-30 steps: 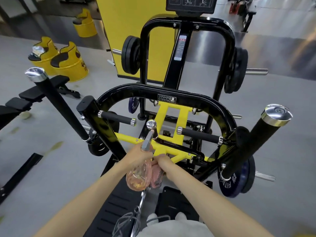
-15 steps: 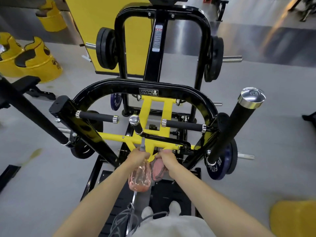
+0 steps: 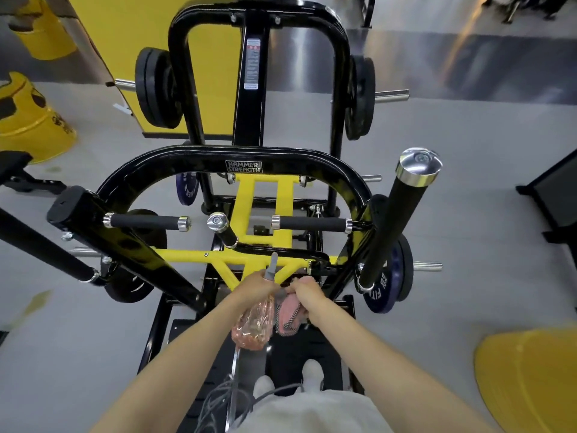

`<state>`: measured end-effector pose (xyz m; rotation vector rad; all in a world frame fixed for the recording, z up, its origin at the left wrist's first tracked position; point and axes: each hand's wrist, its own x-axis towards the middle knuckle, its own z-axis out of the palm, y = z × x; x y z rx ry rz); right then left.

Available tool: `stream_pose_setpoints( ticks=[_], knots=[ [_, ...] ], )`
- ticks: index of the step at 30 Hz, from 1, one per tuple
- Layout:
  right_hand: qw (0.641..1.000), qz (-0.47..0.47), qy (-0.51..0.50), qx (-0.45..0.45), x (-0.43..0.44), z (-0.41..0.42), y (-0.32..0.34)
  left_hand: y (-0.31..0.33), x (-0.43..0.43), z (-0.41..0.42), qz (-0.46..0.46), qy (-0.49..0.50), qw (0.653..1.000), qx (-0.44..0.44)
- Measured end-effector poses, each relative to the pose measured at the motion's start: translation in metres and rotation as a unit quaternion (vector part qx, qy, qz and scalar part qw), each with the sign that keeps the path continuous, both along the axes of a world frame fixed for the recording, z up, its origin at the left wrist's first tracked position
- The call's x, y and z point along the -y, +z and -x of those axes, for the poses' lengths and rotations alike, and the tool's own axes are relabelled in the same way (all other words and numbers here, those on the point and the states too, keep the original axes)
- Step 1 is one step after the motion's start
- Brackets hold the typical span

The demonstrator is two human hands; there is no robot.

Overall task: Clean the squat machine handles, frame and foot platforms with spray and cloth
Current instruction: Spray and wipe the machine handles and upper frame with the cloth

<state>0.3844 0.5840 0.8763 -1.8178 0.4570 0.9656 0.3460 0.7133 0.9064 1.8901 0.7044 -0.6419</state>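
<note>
Left hand (image 3: 256, 286): grip clenched round bottle (image 3: 253, 325) neck, nozzle forward. Right hand (image 3: 304, 292): grip bunched on cloth (image 3: 288, 315), just beside yellow crossbar (image 3: 193, 256). Both arms outstretched, side by side, over foot platform (image 3: 312, 345).

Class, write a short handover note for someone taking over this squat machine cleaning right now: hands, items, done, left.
Left hand grips the spray bottle, nozzle toward the yellow frame.
Right hand holds the pink cloth beside it, hanging above the foot platforms.
Done: cannot tell; no wiped area shows.
Left, as far as visible: black handles, frame, foot platforms.
</note>
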Motion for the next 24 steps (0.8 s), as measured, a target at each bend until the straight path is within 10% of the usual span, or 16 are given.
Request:
stream_pose_setpoints(
  ticks=[14, 24],
  knots=[
    [0.994, 0.024, -0.103, -0.022, 0.036, -0.023, -0.003, 0.017, 0.031, -0.036, 0.035, -0.144, 0.989, -0.01],
    [0.997, 0.011, -0.07, 0.017, 0.022, -0.045, 0.023, 0.152, 0.056, -0.121, 0.044, -0.114, 0.966, 0.23]
  ],
)
